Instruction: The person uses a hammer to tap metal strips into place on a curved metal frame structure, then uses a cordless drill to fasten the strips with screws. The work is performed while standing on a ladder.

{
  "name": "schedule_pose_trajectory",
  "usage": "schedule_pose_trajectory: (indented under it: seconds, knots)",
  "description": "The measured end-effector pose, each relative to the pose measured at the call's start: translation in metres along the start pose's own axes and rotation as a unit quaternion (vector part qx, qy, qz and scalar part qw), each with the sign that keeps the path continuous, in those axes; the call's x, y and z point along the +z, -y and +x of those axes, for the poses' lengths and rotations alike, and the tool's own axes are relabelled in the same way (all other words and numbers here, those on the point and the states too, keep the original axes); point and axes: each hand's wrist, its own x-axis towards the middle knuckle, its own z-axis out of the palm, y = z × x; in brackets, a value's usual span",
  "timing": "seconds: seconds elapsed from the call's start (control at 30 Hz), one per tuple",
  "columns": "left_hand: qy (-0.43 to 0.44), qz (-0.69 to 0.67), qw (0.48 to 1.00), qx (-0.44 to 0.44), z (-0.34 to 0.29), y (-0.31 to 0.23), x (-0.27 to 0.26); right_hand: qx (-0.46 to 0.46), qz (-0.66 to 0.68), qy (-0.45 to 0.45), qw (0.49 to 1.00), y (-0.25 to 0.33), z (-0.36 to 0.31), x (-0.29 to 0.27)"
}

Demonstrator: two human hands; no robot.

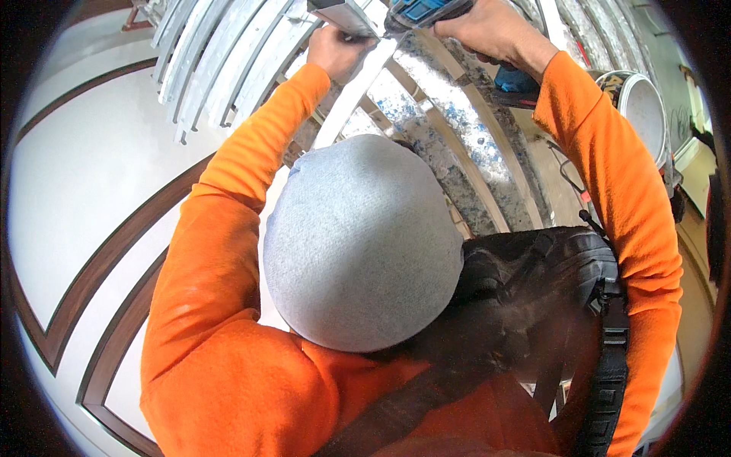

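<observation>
Near the top edge, my left hand (pixel 339 55) is closed around a light metal channel (pixel 343 14) where it meets a long pale metal strip (pixel 352 95). My right hand (pixel 491 32) grips a blue cordless drill (pixel 430 9), its fingers wrapped round the handle. The drill's front end is close to the joint of the channel and the strip, to the right of my left hand. Whether the bit touches metal is too small to tell. Below my right hand, the blue battery end (pixel 515 79) shows. The top edge cuts off part of the drill.
Several curved-looking metal profiles (pixel 221 53) lie side by side at upper left. Wooden slats (pixel 445 137) and paint-stained boards (pixel 483 145) spread beyond. A white bucket (pixel 641 107) stands at right. A grey cloth-covered dome (pixel 365 244) blocks the middle; a black strap (pixel 609 365) hangs at lower right.
</observation>
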Motion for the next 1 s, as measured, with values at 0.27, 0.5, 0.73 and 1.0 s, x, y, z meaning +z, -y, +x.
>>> schedule_pose_trajectory:
  seconds: [0.27, 0.5, 0.73, 1.0]
  knots:
    - [0.008, 0.007, 1.000, -0.010, 0.000, 0.002, 0.003, -0.041, -0.200, -0.031, 0.978, 0.001, 0.002, 0.016]
    - [0.006, 0.023, 0.999, -0.032, -0.001, 0.011, 0.002, -0.082, -0.060, -0.068, 0.993, -0.014, -0.011, 0.012]
    - [0.024, -0.025, 0.999, -0.015, 0.006, 0.007, 0.007, -0.129, 0.017, -0.107, 0.986, -0.087, 0.006, 0.030]
    - [0.046, 0.015, 0.997, -0.056, 0.002, 0.007, 0.001, -0.144, 0.072, -0.125, 0.979, -0.090, -0.005, 0.033]
